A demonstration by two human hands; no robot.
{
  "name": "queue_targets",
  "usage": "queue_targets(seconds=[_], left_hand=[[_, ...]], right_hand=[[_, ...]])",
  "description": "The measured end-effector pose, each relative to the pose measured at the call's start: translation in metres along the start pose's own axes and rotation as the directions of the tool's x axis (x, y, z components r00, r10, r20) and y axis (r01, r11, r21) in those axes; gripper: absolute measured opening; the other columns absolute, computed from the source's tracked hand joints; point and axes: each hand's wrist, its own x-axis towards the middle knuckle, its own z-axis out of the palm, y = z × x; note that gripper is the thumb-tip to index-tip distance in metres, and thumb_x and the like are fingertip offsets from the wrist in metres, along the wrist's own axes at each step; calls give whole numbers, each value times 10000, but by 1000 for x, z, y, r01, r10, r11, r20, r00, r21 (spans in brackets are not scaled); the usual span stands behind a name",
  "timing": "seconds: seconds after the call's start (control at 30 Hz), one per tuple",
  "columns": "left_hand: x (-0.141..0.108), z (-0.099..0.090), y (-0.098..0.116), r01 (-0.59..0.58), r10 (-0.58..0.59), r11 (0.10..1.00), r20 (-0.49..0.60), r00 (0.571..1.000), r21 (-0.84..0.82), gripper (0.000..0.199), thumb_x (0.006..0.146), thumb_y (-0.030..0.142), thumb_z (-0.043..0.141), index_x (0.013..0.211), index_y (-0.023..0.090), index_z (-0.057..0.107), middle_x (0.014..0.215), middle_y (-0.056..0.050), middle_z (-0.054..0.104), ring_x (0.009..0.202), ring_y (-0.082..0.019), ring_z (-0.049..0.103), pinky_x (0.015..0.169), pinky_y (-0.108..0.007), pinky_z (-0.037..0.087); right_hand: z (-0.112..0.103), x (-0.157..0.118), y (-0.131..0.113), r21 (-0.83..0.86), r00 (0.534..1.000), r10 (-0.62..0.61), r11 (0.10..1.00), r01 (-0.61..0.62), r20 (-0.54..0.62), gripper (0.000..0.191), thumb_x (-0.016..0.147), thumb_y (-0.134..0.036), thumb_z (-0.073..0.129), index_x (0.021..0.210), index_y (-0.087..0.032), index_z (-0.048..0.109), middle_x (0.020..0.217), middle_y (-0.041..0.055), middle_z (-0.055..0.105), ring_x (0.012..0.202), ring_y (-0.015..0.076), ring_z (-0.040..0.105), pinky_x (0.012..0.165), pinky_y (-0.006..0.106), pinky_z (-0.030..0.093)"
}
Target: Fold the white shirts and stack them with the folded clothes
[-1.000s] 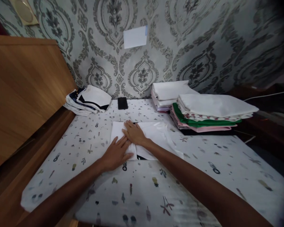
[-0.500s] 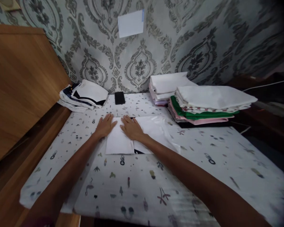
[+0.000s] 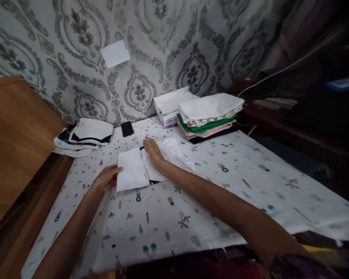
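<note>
A white garment with black trim [image 3: 130,168] lies partly folded on the patterned cloth. Its left part forms a flat folded panel, and the right part is looser and wrinkled. My left hand [image 3: 107,177] grips the left edge of that panel, thumb on top and fingers mostly hidden below. Beside the fold, my right hand [image 3: 153,152] rests on the garment with its fingers stretched out toward the wall, holding nothing.
Folded clothes [image 3: 90,131] are piled at the back left beside a wooden panel [image 3: 23,135]. A black phone-like object [image 3: 127,128] lies near the wall. Two stacks of folded fabric stand at the back right, the nearer one [image 3: 211,110] with green and pink layers. White paper [image 3: 115,53] hangs on the wallpaper.
My left hand has gone from lying flat at the garment's left side to gripping its left edge. My right hand has shifted onto the part right of the fold. The view has turned right.
</note>
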Motion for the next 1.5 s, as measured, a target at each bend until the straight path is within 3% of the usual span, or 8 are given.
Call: queue_targets(seconds=[0.23, 0.4, 0.5, 0.6, 0.77, 1.03, 1.3, 1.5], left_hand=[[0, 68, 40, -300, 298, 953, -49, 953, -44, 403, 594, 128, 775, 977, 148, 650, 727, -18, 710, 625, -164, 666, 568, -256, 540], [9, 127, 41, -467, 451, 884, 195, 871, 39, 445, 722, 392, 754, 1085, 166, 630, 753, -10, 657, 637, -146, 644, 594, -275, 544], [22, 138, 20, -677, 664, 660, 170, 728, 325, 426, 833, 466, 618, 1147, 178, 629, 983, -79, 685, 939, -216, 672, 837, -379, 565], [38, 140, -6, -717, 747, 390, 257, 613, 578, 485, 913, 466, 500, 1300, 182, 563, 1370, -147, 574, 1313, -274, 508, 1126, -470, 386], [51, 157, -30, -651, 645, 244, 380, 663, 719, 613, 979, 534, 332, 1467, 171, 408, 1597, -181, 318, 1500, -294, 241, 1204, -548, 204], [48, 177, -27, -577, 597, 107, 411, 689, 810, 627, 1005, 524, 242, 1504, 158, 347, 1605, -205, 277, 1509, -304, 206, 1180, -612, 183], [50, 182, -28, -603, 635, 71, 430, 642, 795, 602, 1000, 532, 297, 1506, 208, 341, 1594, -188, 316, 1502, -303, 233, 1171, -631, 187], [52, 198, -20, -584, 643, 10, 442, 626, 812, 602, 1008, 501, 292, 1514, 174, 324, 1585, -213, 322, 1494, -318, 252, 1161, -630, 215]], right_hand=[[-18, -12, -13, 389, 983, 186, 904, -176, 14, 586, 1014, -423, 132, 1468, -153, 385, 1395, 186, 571, 1270, 221, 560, 1037, 450, 458], [-50, -27, -16, 517, 976, 194, 829, -215, 94, 753, 987, -572, 9, 1372, -141, 491, 1206, 154, 681, 1070, 268, 660, 934, 461, 525], [-66, -43, -14, 591, 978, 144, 780, -205, 148, 786, 957, -676, 69, 1271, -166, 577, 1050, 107, 732, 984, 278, 679, 892, 441, 545], [-75, -50, -12, 635, 982, 139, 749, -187, 125, 791, 956, -673, 66, 1250, -169, 600, 1005, 104, 742, 992, 276, 682, 884, 428, 551], [-89, -36, -7, 617, 984, 165, 768, -175, 74, 791, 960, -656, 74, 1293, -158, 591, 1005, 103, 747, 1020, 279, 683, 907, 439, 543], [-113, -8, -10, 587, 962, 233, 762, -273, 144, 786, 972, -599, 22, 1328, -146, 557, 1083, 129, 729, 935, 285, 704, 882, 471, 540], [-135, -10, -23, 660, 967, 252, 718, -220, 49, 682, 980, -584, 154, 1477, -164, 356, 1163, 128, 672, 1019, 271, 681, 923, 494, 527], [-142, -7, -24, 613, 976, 217, 771, -172, 1, 672, 985, -583, 112, 1436, -188, 415, 1030, 99, 689, 958, 263, 690, 922, 510, 522]])
